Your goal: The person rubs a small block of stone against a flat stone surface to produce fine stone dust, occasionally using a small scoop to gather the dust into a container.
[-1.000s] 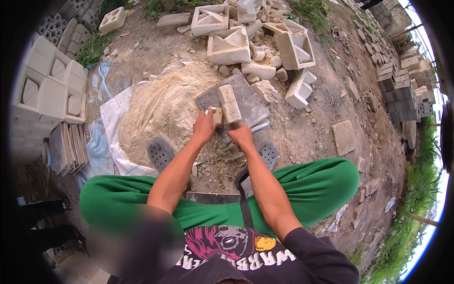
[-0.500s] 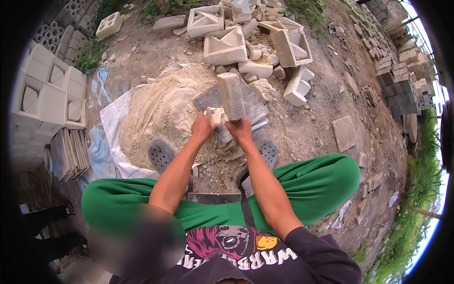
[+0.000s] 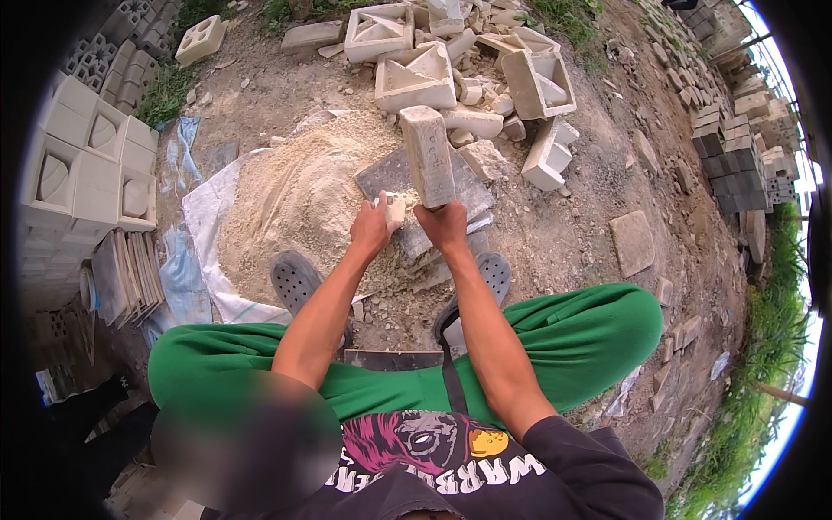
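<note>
My right hand [image 3: 444, 225] is wrapped round the short handle of a heavy hammer [image 3: 426, 156] with a big, dusty, block-shaped head. The head is raised above a dark flat slab [image 3: 388, 176] that lies on the ground between my feet. On its left, my left hand [image 3: 373, 226] grips a small cream chunk of broken block [image 3: 396, 209] against the slab's near part. Crumbs and powder lie around the chunk. A heap of pale crushed powder [image 3: 286, 199] on a white sheet [image 3: 206, 195] borders the slab's left side.
Broken cream vent blocks [image 3: 416, 80] and rubble are piled beyond the slab. Stacked pale blocks [image 3: 91, 173] and thin boards [image 3: 130, 276] stand at the left, grey blocks [image 3: 732, 165] at the far right. My grey clogs [image 3: 295, 279] flank the work spot. A flat stone [image 3: 633, 242] lies right.
My right hand has lifted the hammer slightly, its head now higher above the slab. The left hand stays on the chunk, nearly unmoved.
</note>
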